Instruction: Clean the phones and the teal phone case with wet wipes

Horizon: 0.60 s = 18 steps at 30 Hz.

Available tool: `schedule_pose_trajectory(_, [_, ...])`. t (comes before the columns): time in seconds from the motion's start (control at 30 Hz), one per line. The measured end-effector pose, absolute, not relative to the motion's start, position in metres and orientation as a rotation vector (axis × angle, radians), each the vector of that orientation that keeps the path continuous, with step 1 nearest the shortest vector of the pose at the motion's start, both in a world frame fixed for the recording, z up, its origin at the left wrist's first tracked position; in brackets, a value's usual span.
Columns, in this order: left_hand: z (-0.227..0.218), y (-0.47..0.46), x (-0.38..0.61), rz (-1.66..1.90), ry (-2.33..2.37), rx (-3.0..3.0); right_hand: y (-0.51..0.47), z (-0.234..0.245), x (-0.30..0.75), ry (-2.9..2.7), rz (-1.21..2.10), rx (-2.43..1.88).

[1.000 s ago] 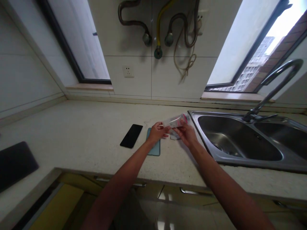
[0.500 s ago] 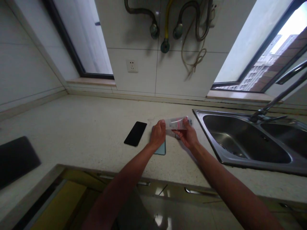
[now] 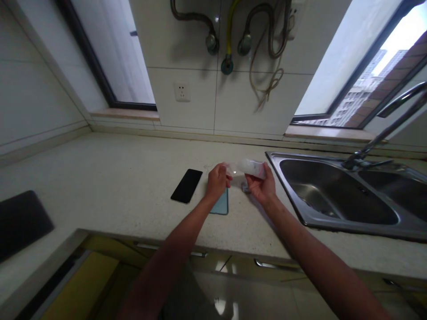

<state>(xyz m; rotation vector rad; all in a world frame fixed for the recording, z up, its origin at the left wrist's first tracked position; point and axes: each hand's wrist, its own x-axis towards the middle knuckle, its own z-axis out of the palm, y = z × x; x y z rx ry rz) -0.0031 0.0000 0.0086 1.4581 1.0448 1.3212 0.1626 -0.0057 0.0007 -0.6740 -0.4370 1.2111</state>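
Note:
My right hand [image 3: 262,184] is closed around a whitish, see-through plastic package [image 3: 252,168] with pink print, just above the counter. Its exact kind is blurred. Between the fingertips of my left hand [image 3: 217,181] is a thin clear piece of plastic [image 3: 232,169], which reaches toward the package. I cannot tell whether the two are joined. Partly under my left hand lies a light blue phone-shaped object [image 3: 220,204]. A black-screened phone [image 3: 187,186] rests to the left. Close to my right fingers, a small greyish item [image 3: 245,188] sits on the counter.
The speckled pale counter [image 3: 133,178] runs along a tiled wall. A steel double sink [image 3: 336,191] with a faucet [image 3: 383,126] is at the right. A dark flat panel [image 3: 23,224] lies far left. Drawer handles [image 3: 276,265] line the front below.
The package has shifted and turned in my right hand, its left end now away from my left hand. Clear plastic shows between them. The view has moved slightly.

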Motion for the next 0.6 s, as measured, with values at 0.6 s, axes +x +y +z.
schedule_pose_trajectory(0.6, [0.027,-0.014,0.035,0.424,1.571,2.597,-0.005,0.023,0.197,-0.017,1.150,-0.440])
